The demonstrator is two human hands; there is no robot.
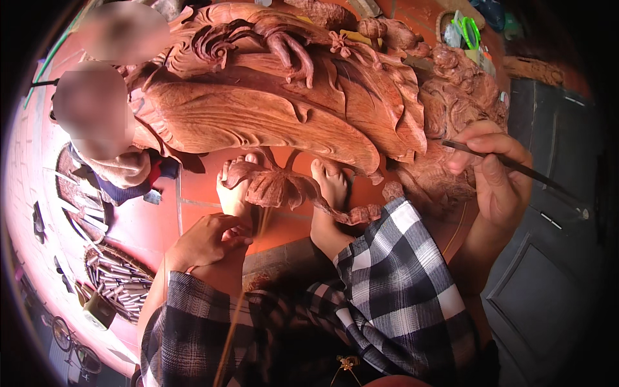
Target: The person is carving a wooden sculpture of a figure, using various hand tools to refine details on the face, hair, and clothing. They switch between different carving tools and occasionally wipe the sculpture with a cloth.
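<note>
A large reddish-brown wood carving [258, 113] with flowing drapery-like folds lies across the floor in front of me. My right hand [493, 158] is closed around a thin dark rod-like tool [538, 176], whose exact kind I cannot make out. One end of it points left at the carving's ruffled edge; the other, with a pale tip, reaches out to the lower right. Loosely bent, my left hand [205, 244] rests against my left shin, with nothing visible in its fingers. A carved leaf-like piece with a stem [277, 187] extends between my bare feet.
At the left, a basket [106, 284] holds many slim metal-looking tools, with flat blades [84, 200] above it. Eyeglasses [76, 345] lie lower left. Blurred patches hide the upper left, beside beige cloth [116, 169]. Green-handled scissors [471, 32] stand far right; a dark panel [548, 271] lies below.
</note>
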